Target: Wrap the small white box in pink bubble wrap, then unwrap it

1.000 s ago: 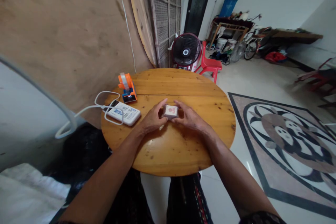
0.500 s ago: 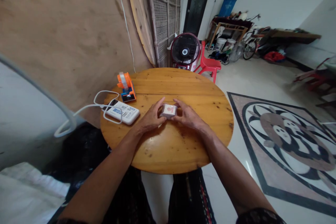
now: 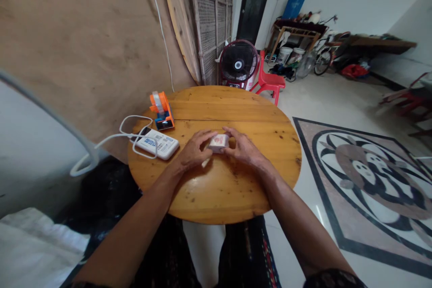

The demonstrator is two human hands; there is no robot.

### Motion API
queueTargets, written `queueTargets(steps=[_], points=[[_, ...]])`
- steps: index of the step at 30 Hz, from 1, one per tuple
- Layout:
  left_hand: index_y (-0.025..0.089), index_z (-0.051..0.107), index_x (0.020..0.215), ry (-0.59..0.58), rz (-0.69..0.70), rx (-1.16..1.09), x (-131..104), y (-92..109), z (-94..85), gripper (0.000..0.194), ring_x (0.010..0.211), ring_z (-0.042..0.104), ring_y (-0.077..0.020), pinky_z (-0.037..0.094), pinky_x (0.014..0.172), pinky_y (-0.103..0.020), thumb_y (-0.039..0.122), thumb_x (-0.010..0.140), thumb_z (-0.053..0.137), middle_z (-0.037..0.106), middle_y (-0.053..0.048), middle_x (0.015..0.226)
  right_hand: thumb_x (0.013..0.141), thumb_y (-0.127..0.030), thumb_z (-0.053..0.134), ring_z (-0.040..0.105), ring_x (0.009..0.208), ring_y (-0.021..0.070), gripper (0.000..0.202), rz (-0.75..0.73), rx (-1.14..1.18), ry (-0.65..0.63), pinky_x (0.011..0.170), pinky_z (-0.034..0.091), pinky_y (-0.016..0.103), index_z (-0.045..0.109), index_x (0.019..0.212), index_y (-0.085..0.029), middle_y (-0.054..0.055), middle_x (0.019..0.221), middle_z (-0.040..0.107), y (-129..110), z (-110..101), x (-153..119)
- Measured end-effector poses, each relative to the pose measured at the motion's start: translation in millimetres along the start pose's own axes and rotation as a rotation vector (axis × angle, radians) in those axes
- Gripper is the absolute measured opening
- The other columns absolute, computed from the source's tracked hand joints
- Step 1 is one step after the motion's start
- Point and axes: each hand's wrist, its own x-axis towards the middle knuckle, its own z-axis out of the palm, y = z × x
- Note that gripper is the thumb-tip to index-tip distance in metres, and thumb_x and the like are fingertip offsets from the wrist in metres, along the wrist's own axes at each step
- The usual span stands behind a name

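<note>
A small white box [image 3: 219, 141] with a reddish print on top sits near the middle of the round wooden table [image 3: 219, 198]. My left hand [image 3: 197, 147] is curved at its left side, fingers and thumb against it. My right hand [image 3: 242, 146] grips the right side, thumb at the near edge and fingers at the far edge. Left of my hands lies a white power bank [image 3: 162, 145] with a white cable looped over it. Behind that stands an orange and blue tape dispenser [image 3: 162, 110].
A dark red fan [image 3: 238, 64] and a red chair [image 3: 270, 81] stand beyond the table's far edge. The wall rises on the left, with a white cable [image 3: 84, 162] hanging in front. Dark bags lie below the table's left edge.
The box shows its top and near side more clearly now, slightly tilted. My left fingers have moved right, closer over its edge. My right hand has hardly moved.
</note>
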Motion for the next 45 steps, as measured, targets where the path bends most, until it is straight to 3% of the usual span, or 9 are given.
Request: queueTargets(steps=[5, 10, 14, 19, 23, 28, 32, 40, 45], points=[[0.021, 0.059, 0.13, -0.007, -0.059, 0.033, 1, -2, 0.3, 0.056, 0.136, 0.041, -0.0289, 0.03, 0.114, -0.052, 0.019, 0.074, 0.057, 0.048, -0.009, 0.145, 0.074, -0.028, 0.073, 0.064, 0.102, 0.0231, 0.072, -0.004, 0.014, -0.008, 0.095, 0.047, 0.041, 0.046, 0.141, -0.023, 0.01, 0.12, 0.066, 4, 2, 1], [0.02, 0.059, 0.13, -0.021, -0.085, 0.007, 0, -2, 0.1, 0.058, 0.14, 0.036, -0.0302, 0.028, 0.116, -0.052, 0.019, 0.073, 0.058, 0.042, -0.01, 0.149, 0.075, -0.031, 0.072, 0.058, 0.117, 0.0264, 0.072, -0.002, 0.037, -0.033, 0.102, 0.043, 0.044, 0.046, 0.141, -0.019, 0.012, 0.128, 0.062, 4, 3, 0], [0.021, 0.043, 0.143, -0.016, -0.058, -0.072, -2, -5, 1.1, 0.073, 0.143, 0.03, -0.0302, 0.024, 0.118, -0.051, 0.019, 0.072, 0.059, 0.035, -0.011, 0.153, 0.07, -0.038, 0.077, 0.049, 0.13, 0.0285, 0.089, -0.037, 0.093, -0.097, 0.109, 0.037, 0.046, 0.036, 0.147, -0.021, 0.013, 0.142, 0.05, 10, 1, -2], [0.018, 0.025, 0.151, -0.038, -0.091, -0.205, -3, -13, 7.0, 0.088, 0.136, 0.042, -0.0321, 0.032, 0.114, -0.052, 0.02, 0.071, 0.064, 0.042, -0.017, 0.147, 0.069, -0.038, 0.078, 0.052, 0.127, 0.0282, 0.094, 0.039, 0.136, -0.118, 0.107, 0.04, 0.046, 0.031, 0.149, -0.024, 0.013, 0.141, 0.051, 15, -1, -2], [0.017, 0.028, 0.15, -0.045, -0.103, -0.201, -3, -12, 10.7, 0.085, 0.132, 0.046, -0.0313, 0.037, 0.11, -0.05, 0.019, 0.073, 0.064, 0.048, -0.018, 0.142, 0.07, -0.031, 0.077, 0.06, 0.115, 0.027, 0.084, 0.017, 0.056, -0.056, 0.101, 0.044, 0.044, 0.039, 0.145, -0.02, 0.012, 0.128, 0.062, 8, 0, 0], [0.014, 0.03, 0.148, 0.065, -0.077, -0.189, -1, -7, 8.5, 0.08, 0.124, 0.054, -0.0267, 0.041, 0.108, -0.046, 0.019, 0.074, 0.06, 0.055, -0.016, 0.134, 0.074, -0.031, 0.074, 0.06, 0.116, 0.0267, 0.072, -0.083, 0.008, 0.076, 0.103, 0.042, 0.044, 0.046, 0.139, -0.02, 0.01, 0.123, 0.065, 2, 6, 3], [0.01, 0.042, 0.142, 0.026, -0.095, 0.008, 0, -5, 6.3, 0.076, 0.125, 0.051, -0.0319, 0.038, 0.109, -0.049, 0.019, 0.069, 0.061, 0.054, -0.018, 0.133, 0.071, -0.032, 0.076, 0.056, 0.122, 0.0293, 0.082, -0.059, -0.01, -0.03, 0.104, 0.041, 0.046, 0.041, 0.144, -0.018, 0.014, 0.132, 0.059, 5, 6, 2], [0.011, 0.014, 0.153, -0.017, -0.101, -0.039, -1, -4, 2.8, 0.1, 0.144, 0.026, -0.0338, 0.025, 0.117, -0.052, 0.023, 0.067, 0.065, 0.026, -0.021, 0.155, 0.067, -0.036, 0.08, 0.05, 0.13, 0.0292, 0.102, 0.031, 0.068, -0.095, 0.108, 0.038, 0.048, 0.024, 0.152, -0.023, 0.015, 0.143, 0.05, 15, 2, -1], [0.012, 0.023, 0.151, -0.053, -0.118, -0.093, -1, -9, 6.7, 0.089, 0.138, 0.038, -0.0314, 0.033, 0.113, -0.05, 0.023, 0.072, 0.063, 0.036, -0.02, 0.15, 0.069, -0.033, 0.078, 0.053, 0.126, 0.0302, 0.092, -0.008, -0.02, -0.08, 0.106, 0.04, 0.048, 0.034, 0.148, -0.017, 0.016, 0.138, 0.055, 9, 5, 0]])
